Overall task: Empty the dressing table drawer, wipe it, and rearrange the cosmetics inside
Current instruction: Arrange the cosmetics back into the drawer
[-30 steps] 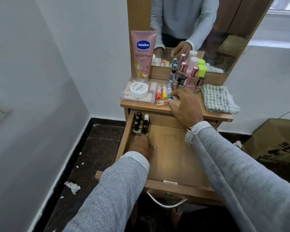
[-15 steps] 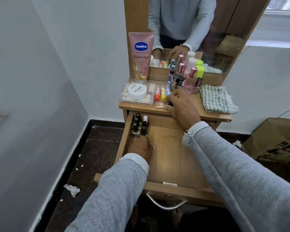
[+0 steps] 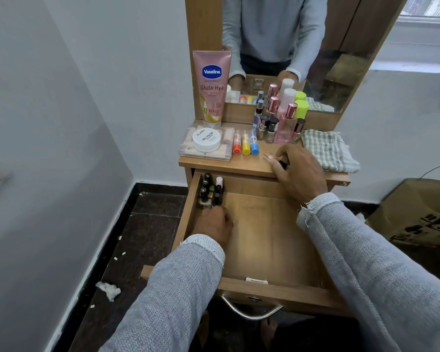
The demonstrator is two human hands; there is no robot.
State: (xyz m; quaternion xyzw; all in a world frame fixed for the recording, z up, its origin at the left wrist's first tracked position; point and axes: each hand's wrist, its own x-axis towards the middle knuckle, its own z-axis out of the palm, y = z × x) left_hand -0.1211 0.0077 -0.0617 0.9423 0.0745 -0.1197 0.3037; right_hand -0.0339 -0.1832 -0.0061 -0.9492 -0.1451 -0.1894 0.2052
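At frame centre the open wooden drawer [image 3: 259, 240] holds small dark nail-polish bottles [image 3: 211, 193] in its upper-left corner (standing upright). The left hand [image 3: 215, 224], fingers curled, sits just below them; whether it grips one I cannot tell. The right hand [image 3: 299, 171] pinches a small clear black-capped bottle [image 3: 273, 158] on the wooden counter [image 3: 239, 165].

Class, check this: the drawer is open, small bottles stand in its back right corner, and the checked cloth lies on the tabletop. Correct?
Not quite. In the head view the bottles stand in the back left corner of the drawer. The drawer is open, and the cloth lies on the tabletop.
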